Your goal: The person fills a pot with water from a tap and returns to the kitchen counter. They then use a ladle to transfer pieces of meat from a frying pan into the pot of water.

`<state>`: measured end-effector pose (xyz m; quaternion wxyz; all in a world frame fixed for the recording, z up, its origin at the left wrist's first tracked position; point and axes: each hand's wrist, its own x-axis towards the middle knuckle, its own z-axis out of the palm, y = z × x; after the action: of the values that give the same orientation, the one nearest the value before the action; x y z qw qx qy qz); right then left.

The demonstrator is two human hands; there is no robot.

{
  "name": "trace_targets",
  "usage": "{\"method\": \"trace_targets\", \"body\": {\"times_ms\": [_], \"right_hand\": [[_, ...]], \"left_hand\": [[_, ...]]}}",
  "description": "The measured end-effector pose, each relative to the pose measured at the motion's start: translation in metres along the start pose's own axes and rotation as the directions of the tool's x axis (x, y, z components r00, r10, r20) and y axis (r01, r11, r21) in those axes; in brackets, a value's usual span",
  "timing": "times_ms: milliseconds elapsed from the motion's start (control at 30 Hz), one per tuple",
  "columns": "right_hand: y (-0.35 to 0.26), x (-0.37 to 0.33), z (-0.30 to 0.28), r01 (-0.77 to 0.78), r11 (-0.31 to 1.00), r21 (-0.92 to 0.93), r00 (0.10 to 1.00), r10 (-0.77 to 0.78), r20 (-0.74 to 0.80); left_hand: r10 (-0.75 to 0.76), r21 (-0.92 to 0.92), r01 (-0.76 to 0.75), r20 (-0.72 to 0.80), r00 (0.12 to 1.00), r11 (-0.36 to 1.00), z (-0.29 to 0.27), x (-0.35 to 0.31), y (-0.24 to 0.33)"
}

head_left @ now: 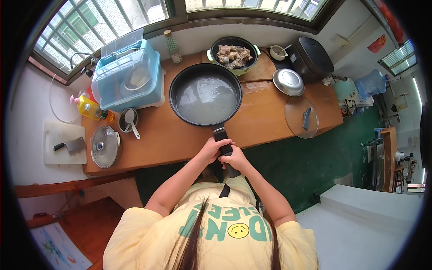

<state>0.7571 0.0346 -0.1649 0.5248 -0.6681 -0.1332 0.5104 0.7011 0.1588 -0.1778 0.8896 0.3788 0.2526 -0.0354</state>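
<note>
Both of my hands grip the black handle of a deep frying pan (198, 101). My left hand (211, 148) wraps the handle nearer the pan, and my right hand (236, 159) closes round it just below. Pale, cloudy liquid covers the pan's bottom, with a whitish patch near the middle. The pan is over the wooden counter; whether it rests there or is lifted, I cannot tell. Behind it to the right stands a green pot (243, 71) with two pale handles, filled with chunks of meat.
Left on the counter are a blue dish box (155, 85), a lidded pot (104, 147), a small pot with a white spoon (130, 118), and a cleaver (75, 145) on a white board. At right lie a glass lid (297, 121), a metal bowl (288, 82) and a black cooker (314, 56).
</note>
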Motion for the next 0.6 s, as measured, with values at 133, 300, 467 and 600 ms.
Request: {"method": "trace_targets", "body": {"times_ms": [133, 300, 467, 600], "right_hand": [[-0.026, 0.001, -0.012, 0.014, 1.000, 0.000, 0.995, -0.014, 0.095], [-0.054, 0.016, -0.037, 0.043, 0.999, -0.025, 0.984, -0.038, 0.174], [-0.080, 0.035, -0.068, 0.088, 0.996, -0.032, 0.963, -0.077, 0.259], [-0.108, 0.045, -0.095, 0.074, 0.995, -0.067, 0.947, -0.050, 0.316]], "left_hand": [[0.020, -0.017, -0.020, -0.013, 1.000, 1.000, 0.014, -0.003, 0.019], [0.037, -0.074, -0.039, -0.030, 0.999, 0.996, 0.029, 0.014, 0.038], [0.139, -0.067, -0.150, -0.144, 0.980, 0.986, 0.059, 0.034, 0.058], [0.211, -0.018, -0.220, -0.224, 0.952, 0.975, 0.081, 0.054, 0.071]]}}
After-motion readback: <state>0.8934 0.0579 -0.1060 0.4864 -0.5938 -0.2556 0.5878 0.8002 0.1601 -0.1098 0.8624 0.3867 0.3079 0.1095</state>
